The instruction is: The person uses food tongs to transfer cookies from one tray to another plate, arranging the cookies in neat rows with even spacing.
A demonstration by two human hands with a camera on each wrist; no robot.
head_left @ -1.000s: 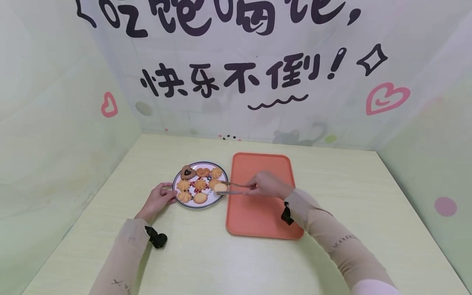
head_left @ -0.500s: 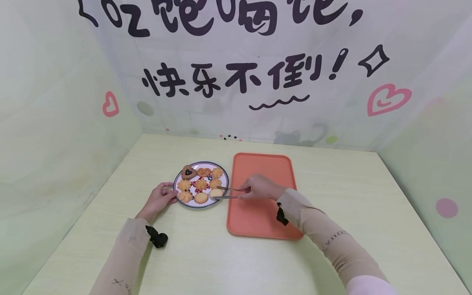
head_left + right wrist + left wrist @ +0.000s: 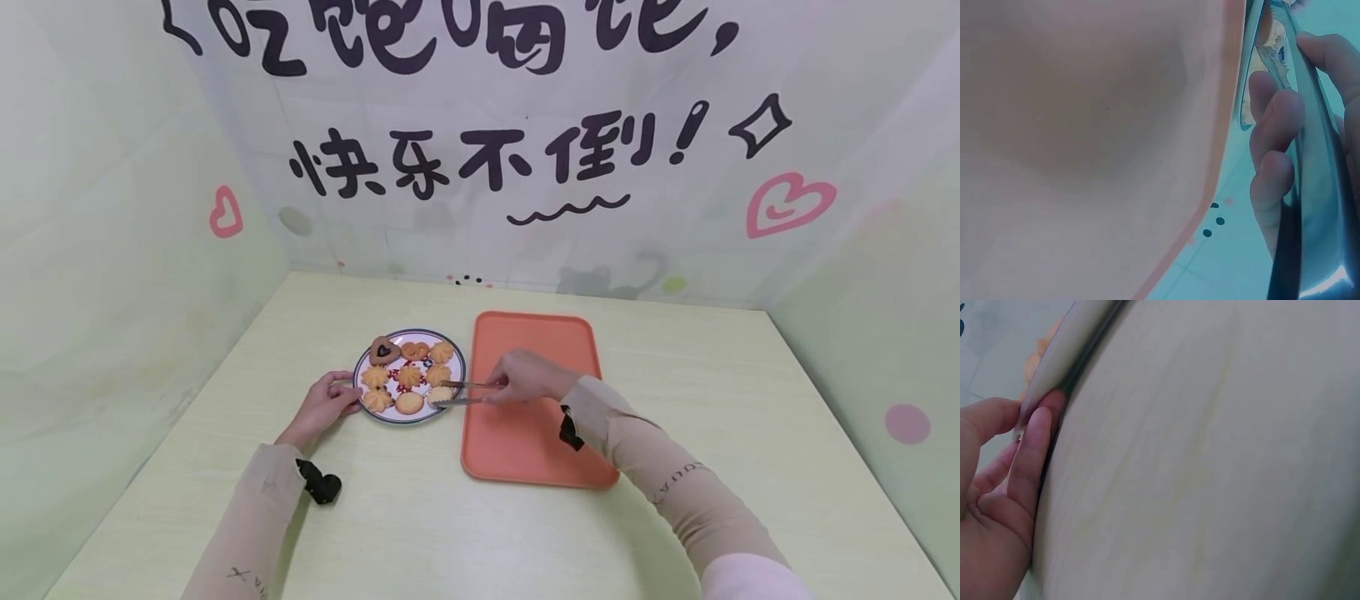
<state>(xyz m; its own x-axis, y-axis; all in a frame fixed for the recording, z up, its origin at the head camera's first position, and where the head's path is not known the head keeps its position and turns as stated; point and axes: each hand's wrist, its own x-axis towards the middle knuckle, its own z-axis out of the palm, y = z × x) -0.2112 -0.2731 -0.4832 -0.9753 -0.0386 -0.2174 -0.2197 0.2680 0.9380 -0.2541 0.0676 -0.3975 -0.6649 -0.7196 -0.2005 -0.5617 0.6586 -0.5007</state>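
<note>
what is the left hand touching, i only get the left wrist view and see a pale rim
Observer: It's the plate; the left hand rests at its left edge.
Operator: anything on the plate
Observer: Cookies, in about three rows, one heart-shaped with a dark centre.
Operator: where's the other hand
Observer: The right hand holds metal tongs over the orange tray, tips around a pale cookie at the plate's right edge.
</note>
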